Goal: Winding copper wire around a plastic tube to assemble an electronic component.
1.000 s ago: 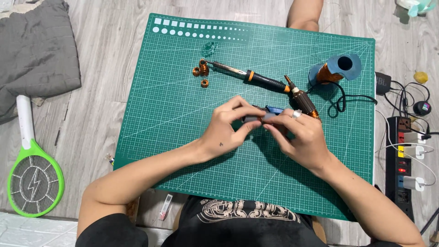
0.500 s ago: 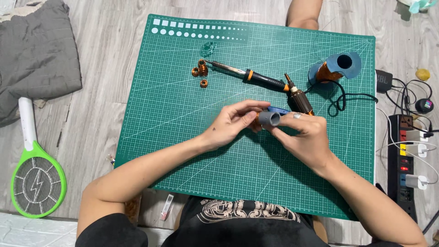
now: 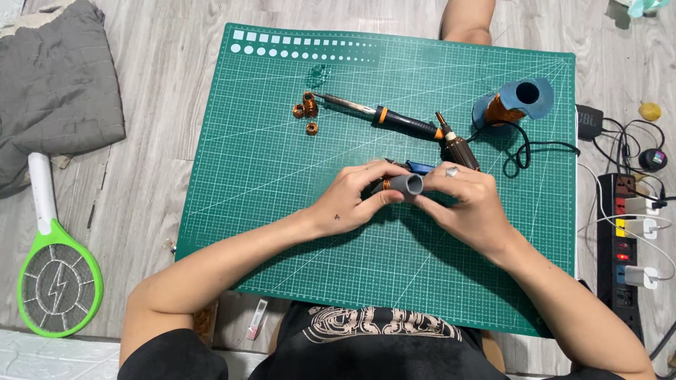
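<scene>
Both my hands meet over the middle of the green cutting mat, which lies on the wooden floor. My left hand and right hand together grasp a short grey tube, held just above the mat; fingers of both curl around it. A band of copper-coloured winding shows at the tube's left end, under my left fingers. Ring on one finger of my right hand.

A blue-handled tool lies on the mat just behind the tube, partly hidden by my hands.

Farther up the mat: soldering iron with black and orange handle, lying flat. Three small copper coils near its tip. Spool of copper wire with blue-grey flanges at the upper right, a black cord looping beside it.

Off the mat: grey cloth and green electric swatter to the left, power strip with plugs to the right.
</scene>
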